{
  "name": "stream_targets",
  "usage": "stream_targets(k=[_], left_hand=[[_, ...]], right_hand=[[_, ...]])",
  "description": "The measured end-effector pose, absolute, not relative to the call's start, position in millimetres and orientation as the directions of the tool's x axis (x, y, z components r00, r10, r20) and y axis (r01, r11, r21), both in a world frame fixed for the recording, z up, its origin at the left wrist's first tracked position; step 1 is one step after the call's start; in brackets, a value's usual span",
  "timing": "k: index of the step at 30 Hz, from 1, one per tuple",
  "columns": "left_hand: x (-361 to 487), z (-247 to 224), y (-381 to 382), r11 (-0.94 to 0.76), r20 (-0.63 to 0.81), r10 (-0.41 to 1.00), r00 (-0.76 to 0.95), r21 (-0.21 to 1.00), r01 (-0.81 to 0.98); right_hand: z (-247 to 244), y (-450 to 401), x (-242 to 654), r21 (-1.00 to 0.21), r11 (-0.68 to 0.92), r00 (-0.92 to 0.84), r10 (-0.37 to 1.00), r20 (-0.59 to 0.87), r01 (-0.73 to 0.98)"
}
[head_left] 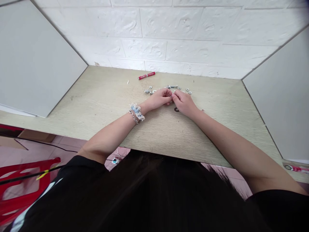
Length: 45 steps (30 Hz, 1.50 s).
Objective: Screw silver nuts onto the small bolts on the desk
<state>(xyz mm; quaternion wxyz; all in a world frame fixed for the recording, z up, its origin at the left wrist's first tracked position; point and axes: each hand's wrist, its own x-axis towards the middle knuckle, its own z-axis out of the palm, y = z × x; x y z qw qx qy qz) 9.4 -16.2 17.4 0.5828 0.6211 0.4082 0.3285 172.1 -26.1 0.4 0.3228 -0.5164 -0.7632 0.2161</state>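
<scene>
My left hand [159, 98] and my right hand [183, 101] meet over the desk, with their fingertips pinched together. Something small sits between the fingers, partly hidden, and I cannot make out what it is. Just beyond the hands lies a metal bolt [172, 87]. Another bolt [146, 91] rests to the left, with a hex nut [150, 87] behind it. To the right are more hex nuts [187, 90]. A dark washer [176, 109] lies on the desktop close below my right hand.
The pale wooden desk [96, 106] ends at a white brick wall [169, 25], with grey panels [38, 54] on both sides. Near the wall lies a red tube [146, 76]. Brown crumbs are scattered left of the hands. A red plastic stool [14, 206] stands at lower left.
</scene>
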Motion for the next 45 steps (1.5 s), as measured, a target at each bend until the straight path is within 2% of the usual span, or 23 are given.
stream_targets(k=[14, 23, 29, 45], left_hand=[[10.9, 22.8, -19.9, -0.04, -0.062, 0.895, 0.441, 0.975, 0.219], [10.4, 17.3, -16.8, -0.118, -0.021, 0.894, 0.447, 0.953, 0.28], [10.0, 16.0, -16.9, -0.145, -0.003, 0.891, 0.454, 0.946, 0.291], [9.9, 15.2, -16.3, -0.179, 0.012, 0.895, 0.447, 0.925, 0.334]], right_hand=[[7.4, -28.2, 169.8, -0.664, 0.346, -0.259, 0.938, 0.23, 0.663], [2.7, -25.5, 171.4, -0.66, 0.405, -0.283, 0.914, 0.29, 0.633], [8.0, -28.6, 169.2, -0.677, 0.35, -0.258, 0.937, 0.238, 0.648], [5.9, -27.7, 170.8, -0.669, 0.353, -0.26, 0.935, 0.24, 0.654]])
